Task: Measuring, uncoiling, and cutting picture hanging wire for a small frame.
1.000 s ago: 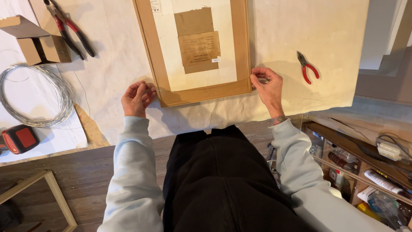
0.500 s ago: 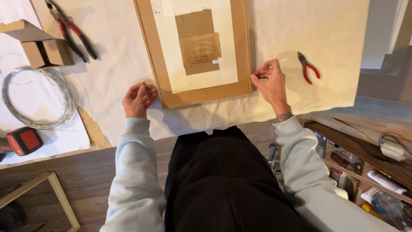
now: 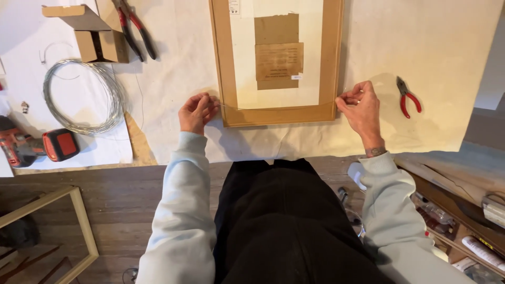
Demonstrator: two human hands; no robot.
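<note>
Head view: one wooden picture frame [image 3: 275,113] lies face down on the cloth-covered tabletop [image 3: 447,47], its lower rail close to the near edge, with two brown paper patches on its pale backing. One thin wire [image 3: 279,107] runs across the frame just above the lower rail, from hand to hand. The left hand [image 3: 197,111] sits just beside the frame's lower left corner, palm down, its fingers [image 3: 209,105] curled tight and pinched on the wire's left end. The right hand [image 3: 362,108] sits just beside the lower right corner, wrist bent back toward the body, its fingers [image 3: 348,98] closed in a pinch on the wire's right end. Both forearms in pale sleeves reach out from the near edge, well apart.

One small red-handled pliers [image 3: 407,97] lies near the right hand, toward the right edge. One larger pair of red-handled pliers [image 3: 134,29] lies near the far left, beside one open cardboard box [image 3: 92,34]. One coil of wire [image 3: 79,97] lies at the left, and one red and black power drill [image 3: 39,147] at the near left corner.
</note>
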